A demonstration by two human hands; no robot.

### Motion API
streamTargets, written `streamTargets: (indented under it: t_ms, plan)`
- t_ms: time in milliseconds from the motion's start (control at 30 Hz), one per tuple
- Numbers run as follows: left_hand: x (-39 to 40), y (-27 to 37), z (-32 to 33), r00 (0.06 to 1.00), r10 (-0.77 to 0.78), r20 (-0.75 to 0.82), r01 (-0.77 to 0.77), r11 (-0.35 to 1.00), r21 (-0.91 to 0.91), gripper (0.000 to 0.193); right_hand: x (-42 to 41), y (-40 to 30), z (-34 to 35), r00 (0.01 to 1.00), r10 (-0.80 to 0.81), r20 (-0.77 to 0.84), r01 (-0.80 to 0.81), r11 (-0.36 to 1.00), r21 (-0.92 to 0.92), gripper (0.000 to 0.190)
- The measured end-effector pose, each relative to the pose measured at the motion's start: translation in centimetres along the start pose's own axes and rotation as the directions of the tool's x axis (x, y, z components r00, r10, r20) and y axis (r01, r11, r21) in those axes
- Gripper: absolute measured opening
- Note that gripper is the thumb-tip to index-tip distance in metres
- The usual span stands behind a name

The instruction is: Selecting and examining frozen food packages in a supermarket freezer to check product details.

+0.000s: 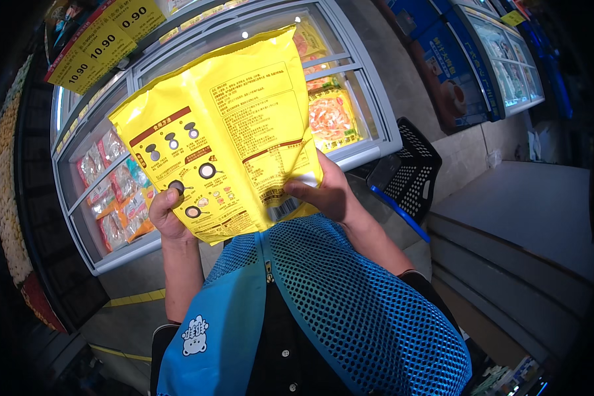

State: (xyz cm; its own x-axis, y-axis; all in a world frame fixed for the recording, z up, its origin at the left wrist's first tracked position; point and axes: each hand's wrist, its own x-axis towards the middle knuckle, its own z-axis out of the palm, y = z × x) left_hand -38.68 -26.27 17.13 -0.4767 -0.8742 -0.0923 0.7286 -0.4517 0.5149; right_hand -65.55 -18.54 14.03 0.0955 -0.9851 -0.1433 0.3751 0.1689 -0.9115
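A large yellow plastic food bag [213, 128] fills the middle of the head view, its back face turned up towards me. Small cooking pictures, blocks of printed text and a barcode cover that face. My left hand [171, 215] grips the bag's lower left edge, thumb on the front and fingers behind it. At the lower right corner my right hand [326, 190] holds it the same way, its thumb lying flat above the barcode. The fingers behind the bag are mostly hidden. Both top corners hang free over the freezer.
A chest freezer [376, 153] with glass lids stands before me, holding packaged frozen food [331, 116]. Yellow price signs [104, 44] hang at upper left. A black perforated shopping basket [411, 168] with a blue handle sits right of the freezer. Another freezer [512, 69] stands farther right.
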Motion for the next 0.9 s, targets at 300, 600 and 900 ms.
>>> streamTargets:
  t_ms: [300,600,900]
  plan:
    - [-0.1,0.1,-0.9,0.999,0.015,0.036,-0.016,1.0,0.018,0.057,0.1,0.0,0.0,1.0,0.008,0.005,-0.008,1.0,-0.007,0.062]
    - [-0.1,0.1,-0.3,0.999,0.008,-0.04,-0.007,0.999,0.033,0.073,0.0,0.2,0.0,1.0,0.011,-0.004,-0.011,0.999,-0.041,0.06]
    - [-0.2,0.0,-0.1,0.998,0.015,-0.062,-0.013,0.999,0.04,0.078,0.0,-0.1,0.1,1.0,0.012,-0.004,-0.012,0.999,-0.034,0.063]
